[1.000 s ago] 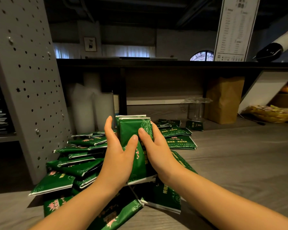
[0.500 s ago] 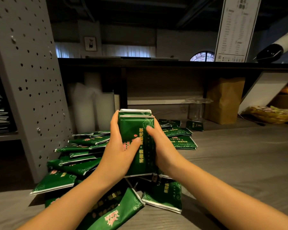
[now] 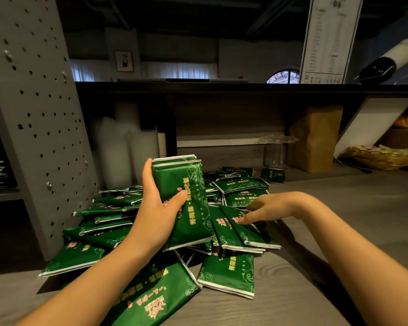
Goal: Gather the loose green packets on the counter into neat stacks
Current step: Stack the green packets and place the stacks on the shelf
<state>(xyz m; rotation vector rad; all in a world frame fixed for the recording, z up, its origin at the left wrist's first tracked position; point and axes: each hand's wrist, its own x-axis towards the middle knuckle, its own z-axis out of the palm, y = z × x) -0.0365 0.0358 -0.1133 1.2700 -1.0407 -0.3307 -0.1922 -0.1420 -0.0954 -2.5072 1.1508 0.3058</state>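
On the grey wood-grain counter (image 3: 339,231), beside a perforated grey panel (image 3: 33,114), loose green packets (image 3: 108,231) lie in an overlapping heap. Above the heap, a squared stack of packets (image 3: 186,196) stands upright, clasped by the left hand (image 3: 156,215), thumb across its face, fingers behind. Right hand (image 3: 266,208): fingers extended and relaxed, tips touching packets lying just right of the stack

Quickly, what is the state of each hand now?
Left hand: holding a stack of green packets.
Right hand: open, fingers touching loose packets on the counter.
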